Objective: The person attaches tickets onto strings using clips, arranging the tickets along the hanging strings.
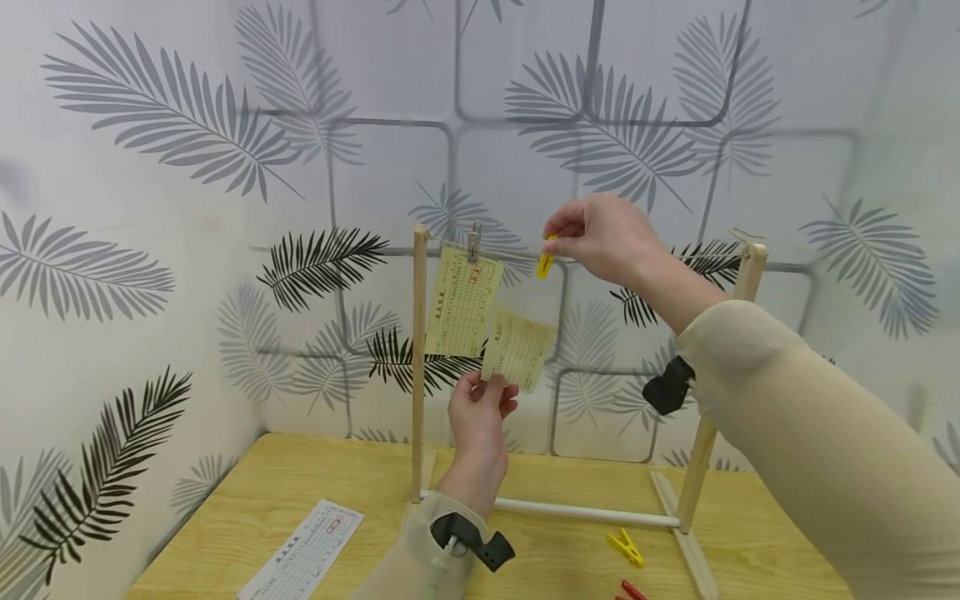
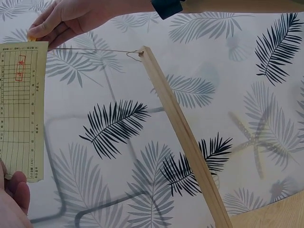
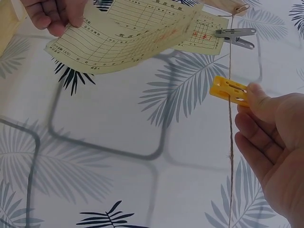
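My left hand point(image 1: 480, 412) pinches a yellow receipt slip point(image 1: 519, 350) by its lower edge, and in the right wrist view the slip point(image 3: 104, 52) curves in the air. Up at the string point(image 3: 231, 142), my right hand point(image 1: 603, 237) holds a yellow clothespin point(image 3: 228, 90) between thumb and fingers. The clothespin is at the string, apart from the slip; whether it grips the string I cannot tell. Beside the held slip, another yellow receipt point(image 1: 463, 304) hangs from the string by a metal clip point(image 3: 235, 37).
Wooden posts point(image 1: 418, 367) carry the string, with a white bar point(image 1: 585, 512) low between them. On the table point(image 1: 225, 500) lie a white printed slip point(image 1: 303, 550), a second yellow clothespin point(image 1: 626, 547) and a red one point(image 1: 632, 591), partly cut off. A patterned wall covering stands behind.
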Demonstrator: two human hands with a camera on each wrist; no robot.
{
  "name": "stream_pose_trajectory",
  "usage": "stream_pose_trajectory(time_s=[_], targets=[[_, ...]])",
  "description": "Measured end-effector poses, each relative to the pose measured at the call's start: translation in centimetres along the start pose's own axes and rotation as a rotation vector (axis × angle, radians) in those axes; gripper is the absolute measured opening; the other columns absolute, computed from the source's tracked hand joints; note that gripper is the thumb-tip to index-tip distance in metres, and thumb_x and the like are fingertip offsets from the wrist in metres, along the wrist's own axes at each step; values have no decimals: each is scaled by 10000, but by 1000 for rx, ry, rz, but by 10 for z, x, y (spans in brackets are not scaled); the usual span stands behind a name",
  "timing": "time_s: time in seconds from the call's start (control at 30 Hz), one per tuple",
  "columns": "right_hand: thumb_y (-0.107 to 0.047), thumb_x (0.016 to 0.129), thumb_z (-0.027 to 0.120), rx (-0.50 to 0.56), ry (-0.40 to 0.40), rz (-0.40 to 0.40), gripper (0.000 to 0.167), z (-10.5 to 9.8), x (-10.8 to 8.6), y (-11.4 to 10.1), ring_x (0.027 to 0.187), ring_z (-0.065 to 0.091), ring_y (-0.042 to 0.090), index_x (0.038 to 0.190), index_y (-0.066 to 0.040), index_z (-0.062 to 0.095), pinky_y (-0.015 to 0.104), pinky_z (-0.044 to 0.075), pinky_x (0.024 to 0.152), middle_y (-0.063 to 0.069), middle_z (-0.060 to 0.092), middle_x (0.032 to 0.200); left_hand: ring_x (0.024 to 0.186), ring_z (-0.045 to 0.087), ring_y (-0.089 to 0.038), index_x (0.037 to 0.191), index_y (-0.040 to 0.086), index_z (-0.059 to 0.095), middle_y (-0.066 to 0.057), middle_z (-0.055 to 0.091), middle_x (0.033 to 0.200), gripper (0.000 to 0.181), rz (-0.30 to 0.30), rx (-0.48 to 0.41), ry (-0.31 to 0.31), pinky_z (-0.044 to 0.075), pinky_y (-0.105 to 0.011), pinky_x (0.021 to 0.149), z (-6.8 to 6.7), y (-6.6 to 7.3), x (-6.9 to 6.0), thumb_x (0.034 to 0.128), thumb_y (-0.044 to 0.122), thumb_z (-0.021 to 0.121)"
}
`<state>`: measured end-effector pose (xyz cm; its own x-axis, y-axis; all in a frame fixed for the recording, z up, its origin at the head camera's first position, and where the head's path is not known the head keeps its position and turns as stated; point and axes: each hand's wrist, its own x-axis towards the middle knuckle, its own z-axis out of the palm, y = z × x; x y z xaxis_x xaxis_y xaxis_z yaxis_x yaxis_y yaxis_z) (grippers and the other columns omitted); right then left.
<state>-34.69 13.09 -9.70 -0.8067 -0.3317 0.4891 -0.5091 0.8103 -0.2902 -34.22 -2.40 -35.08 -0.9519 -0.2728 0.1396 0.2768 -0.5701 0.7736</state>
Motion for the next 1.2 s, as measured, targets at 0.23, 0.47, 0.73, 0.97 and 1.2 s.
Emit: stream_pose_trajectory(time_s=[0.23,0.47,0.73,0.97,1.2], targets=[[-220,1055,790,5,-12,-6,212,1,-1,2,1076,733,269,1229,-102,810,501,532,962,70,818,1134,756,718,-191,1201,31,626,-132,667,994,128,29,119,20,561,-278,664,-2,1,-3,1077,39,658],[-219,1054,790,-1,-22,-13,233,1,-1,3,1089,737,272,1249,-92,803,505,537,980,78,816,1149,607,579,-125,1186,64,585,-102,698,907,148,-4,188,33,427,-230,535,-5,3,-3,1046,23,610],[-201,1046,797,8,-29,-1,235,0,-2,3,1100,744,275,1248,-81,802,509,536,992,84,818,1158,627,580,-127,1217,62,576,-108,728,910,169,-14,144,13,434,-233,554,-7,0,-4,1057,49,629],[-202,1053,791,9,-25,9,237,0,-2,4,1110,729,280,1257,-83,798,509,538,987,90,811,1169,653,589,-131,1211,78,582,-121,743,931,147,6,78,-14,457,-240,588,-10,-2,-8,1086,89,657],[-204,1050,793,-3,-5,10,217,-1,-2,5,1097,723,272,1234,-89,801,492,531,987,85,809,1154,643,567,-131,1212,57,588,-85,733,872,151,26,-6,-29,430,-263,610,-11,-1,-12,1091,86,674]])
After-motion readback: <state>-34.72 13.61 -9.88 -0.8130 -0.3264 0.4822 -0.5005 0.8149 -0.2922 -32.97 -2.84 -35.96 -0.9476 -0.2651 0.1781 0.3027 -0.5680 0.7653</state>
